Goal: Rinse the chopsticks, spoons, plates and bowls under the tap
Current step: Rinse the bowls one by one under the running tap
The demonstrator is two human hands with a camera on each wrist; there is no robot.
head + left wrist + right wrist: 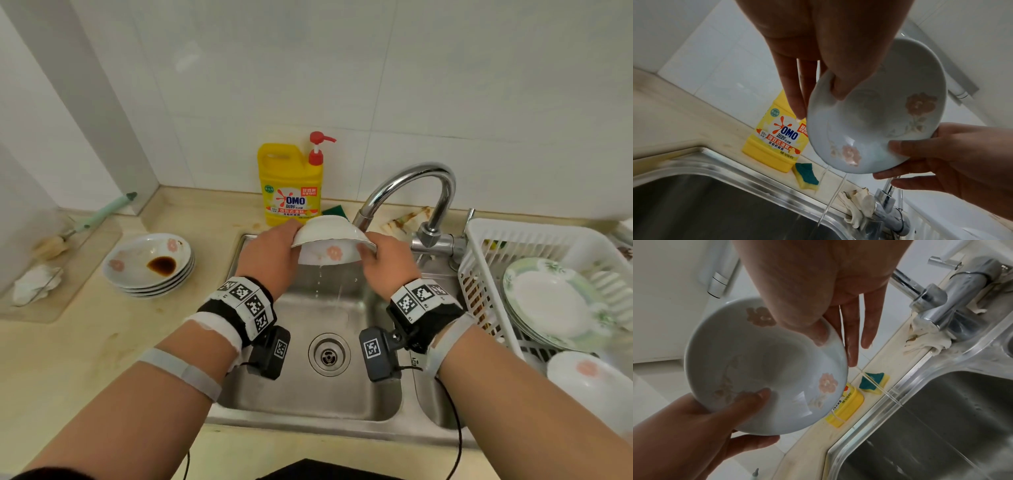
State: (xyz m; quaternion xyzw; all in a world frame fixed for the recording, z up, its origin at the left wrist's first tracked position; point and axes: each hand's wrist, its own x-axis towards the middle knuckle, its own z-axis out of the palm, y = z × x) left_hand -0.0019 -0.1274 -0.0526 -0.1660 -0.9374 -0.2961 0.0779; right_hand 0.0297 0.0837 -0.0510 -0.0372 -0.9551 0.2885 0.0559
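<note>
Both hands, left (270,255) and right (385,265), are gripping the tilted bowl (330,245) by opposite rims over the sink (308,394), near the tap (411,192); water is draining off.

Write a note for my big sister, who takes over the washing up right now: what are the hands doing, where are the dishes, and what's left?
Left hand and right hand both grip the rim of one flowered bowl, tilted over the sink below the tap; water drips off it.
Done: plates stand in the white rack on the right, with another flowered bowl near it.
Left: put this bowl in the rack, then rinse the stack of dishes on the left counter; the top one holds dark sauce.
No chopsticks or spoons plainly in view.
</note>
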